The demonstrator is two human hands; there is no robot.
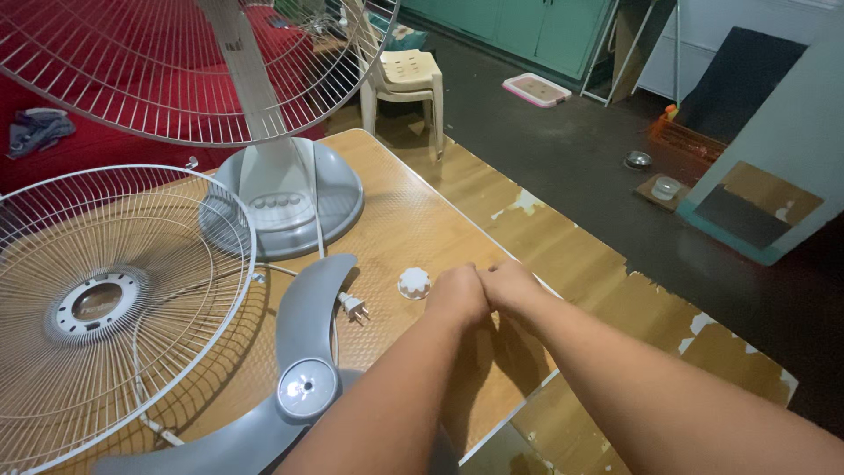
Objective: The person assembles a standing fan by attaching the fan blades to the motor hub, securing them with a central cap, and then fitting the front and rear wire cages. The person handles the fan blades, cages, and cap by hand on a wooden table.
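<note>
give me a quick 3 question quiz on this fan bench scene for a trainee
1. True or false: the left hand and right hand touch each other above the table.
2. Which lies nearest the hands? A) white round cap B) plug C) fan base
3. What lies flat at the left of the table, beside the grey fan blade?

Key
1. True; they meet knuckle to knuckle, and whether the fingers hold anything is hidden.
2. A
3. The detached white wire fan guard.
</note>
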